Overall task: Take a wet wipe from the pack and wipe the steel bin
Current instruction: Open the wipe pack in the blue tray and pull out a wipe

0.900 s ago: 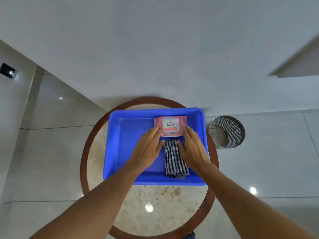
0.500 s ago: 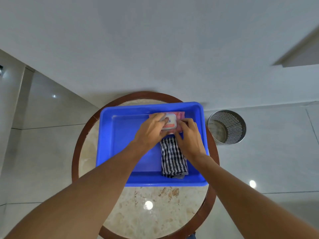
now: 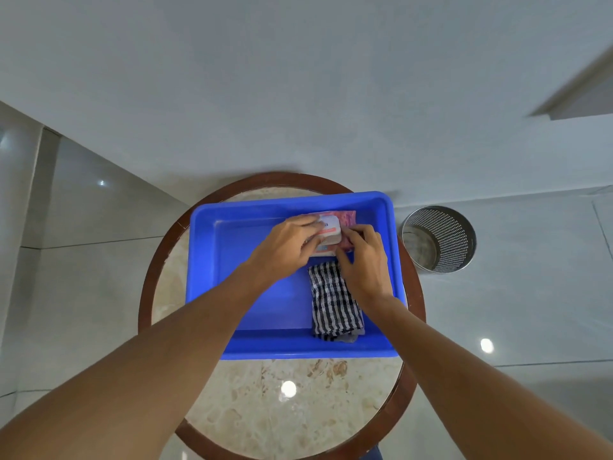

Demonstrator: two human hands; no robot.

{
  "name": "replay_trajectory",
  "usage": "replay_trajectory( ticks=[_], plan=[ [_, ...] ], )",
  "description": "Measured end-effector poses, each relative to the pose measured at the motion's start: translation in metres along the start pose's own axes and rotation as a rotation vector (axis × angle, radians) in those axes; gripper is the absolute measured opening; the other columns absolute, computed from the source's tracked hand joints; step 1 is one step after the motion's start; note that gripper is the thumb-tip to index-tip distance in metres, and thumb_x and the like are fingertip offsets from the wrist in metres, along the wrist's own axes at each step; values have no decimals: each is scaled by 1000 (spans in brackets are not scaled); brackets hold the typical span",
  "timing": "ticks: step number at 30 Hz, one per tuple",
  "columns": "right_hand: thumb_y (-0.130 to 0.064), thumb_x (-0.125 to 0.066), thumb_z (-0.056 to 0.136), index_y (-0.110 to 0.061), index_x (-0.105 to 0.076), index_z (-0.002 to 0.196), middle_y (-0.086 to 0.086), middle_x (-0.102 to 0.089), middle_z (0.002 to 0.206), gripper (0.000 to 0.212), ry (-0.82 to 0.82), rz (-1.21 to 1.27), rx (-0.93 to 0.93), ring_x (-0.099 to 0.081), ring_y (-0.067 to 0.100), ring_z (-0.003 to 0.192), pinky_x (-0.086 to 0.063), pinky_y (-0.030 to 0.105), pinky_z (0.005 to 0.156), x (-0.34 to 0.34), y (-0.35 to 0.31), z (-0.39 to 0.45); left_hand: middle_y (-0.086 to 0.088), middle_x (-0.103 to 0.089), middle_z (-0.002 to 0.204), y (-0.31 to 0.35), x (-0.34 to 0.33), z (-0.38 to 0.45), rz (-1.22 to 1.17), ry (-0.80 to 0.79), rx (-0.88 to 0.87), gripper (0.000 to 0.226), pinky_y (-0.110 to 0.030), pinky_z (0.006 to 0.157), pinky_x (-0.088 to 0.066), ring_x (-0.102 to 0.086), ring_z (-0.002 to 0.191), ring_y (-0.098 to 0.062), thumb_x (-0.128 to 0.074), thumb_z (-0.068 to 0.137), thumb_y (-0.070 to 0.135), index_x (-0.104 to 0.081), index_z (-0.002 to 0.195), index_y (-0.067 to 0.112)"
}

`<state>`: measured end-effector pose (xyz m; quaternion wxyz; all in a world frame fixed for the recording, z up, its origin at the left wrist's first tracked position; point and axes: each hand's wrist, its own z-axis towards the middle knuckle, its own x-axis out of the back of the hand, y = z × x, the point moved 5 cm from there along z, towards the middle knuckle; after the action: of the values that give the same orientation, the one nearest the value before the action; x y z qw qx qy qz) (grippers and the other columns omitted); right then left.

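2 bare forearms, no sleeves, left hand (image 3: 288, 247), right hand (image 3: 365, 263)

The room is bright and evenly lit, soft white light with barely a hard shadow anywhere. Lamps overhead show as small round glints: one on the marble table (image 3: 288, 390), one on the glossy floor (image 3: 486, 345) at right, a fainter one on the left wall panel (image 3: 101, 183). A dim shadow falls behind the table's far rim. The wide lens bends straight lines, so the wall edges bow and the forearms swell toward the lower corners. The upper right corner is smeared. The hands and the pack (image 3: 335, 227) are slightly soft; the mesh of the bin (image 3: 459, 240) reads crisply.
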<state>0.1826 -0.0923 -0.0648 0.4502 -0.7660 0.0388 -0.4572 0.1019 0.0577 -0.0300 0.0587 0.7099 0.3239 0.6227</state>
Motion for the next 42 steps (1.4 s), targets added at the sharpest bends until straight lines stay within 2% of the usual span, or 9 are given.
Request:
replay_trajectory(
  ticks=[3, 5, 8, 12, 16, 23, 27, 35, 42],
  plan=[
    [-10, -79, 100, -3, -72, 138, 13, -64, 136, 40, -10, 12, 0, -62, 31, 121, -55, 33, 100, 1, 0, 0, -18, -80, 98, -7, 17, 11, -78, 86, 50, 28, -54, 84, -60, -72, 90, -39, -54, 113, 18, -76, 111, 1],
    [-10, -80, 97, -3, -72, 135, 13, -64, 134, 40, -15, 8, 10, -62, 31, 120, -55, 30, 97, 3, 0, 0, -17, -77, 87, -9, 28, 20, -127, 122, 96, 26, -56, 78, -57, -69, 81, -39, -56, 112, 18, -74, 103, 2],
    [-10, -80, 95, -2, -75, 133, 11, -65, 131, 39, -15, 3, 78, -60, 26, 116, -47, 12, 89, 4, -8, 3, -12, -80, 92, -7, 38, 28, -167, 141, 100, 21, -55, 79, -59, -72, 84, -35, -60, 110, 20, -76, 104, 6],
    [-9, -71, 103, -4, -73, 141, 10, -67, 137, 39, -28, -4, 127, -61, 29, 123, -56, 31, 97, 3, -19, 16, -9, -81, 99, -6, 39, 29, -150, 125, 85, 20, -55, 79, -60, -73, 89, -31, -59, 111, 22, -75, 110, 9],
    [-8, -70, 101, -4, -68, 149, 13, -63, 143, 48, -136, -103, 124, -62, 33, 130, -53, 33, 102, -2, -22, 26, -9, -79, 101, -4, 37, 27, -146, 115, 75, 22, -56, 80, -59, -71, 91, -32, -56, 113, 23, -73, 112, 9],
    [-15, -72, 102, -5, -69, 147, 14, -61, 133, 47, -215, -169, 113, -65, 34, 117, -58, 43, 96, -2, -26, 35, -11, -80, 104, -2, 38, 27, -135, 104, 89, 23, -57, 83, -59, -71, 95, -34, -55, 112, 23, -74, 114, 8],
    [-16, -72, 104, -3, -72, 140, 16, -62, 132, 39, -217, -183, 72, -65, 37, 118, -55, 42, 96, -1, -28, 41, -13, -80, 102, -2, 38, 28, -131, 105, 75, 23, -58, 83, -58, -72, 93, -35, -56, 112, 22, -74, 112, 6],
    [-16, -71, 104, -11, -80, 126, 8, -64, 130, 24, -172, -263, 77, -56, 30, 127, -40, 30, 79, 2, -32, 40, -11, -78, 97, -1, 36, 25, -108, 113, 72, 23, -55, 77, -58, -70, 87, -33, -55, 112, 23, -72, 108, 8],
    [-19, -56, 112, -9, -64, 119, 6, -70, 120, 14, -140, -149, 91, -59, 28, 115, -42, 32, 76, 10, -28, 25, -10, -77, 96, 3, 34, 22, -90, 116, 83, 23, -53, 74, -57, -70, 86, -34, -53, 113, 22, -70, 107, 8]
  ],
)
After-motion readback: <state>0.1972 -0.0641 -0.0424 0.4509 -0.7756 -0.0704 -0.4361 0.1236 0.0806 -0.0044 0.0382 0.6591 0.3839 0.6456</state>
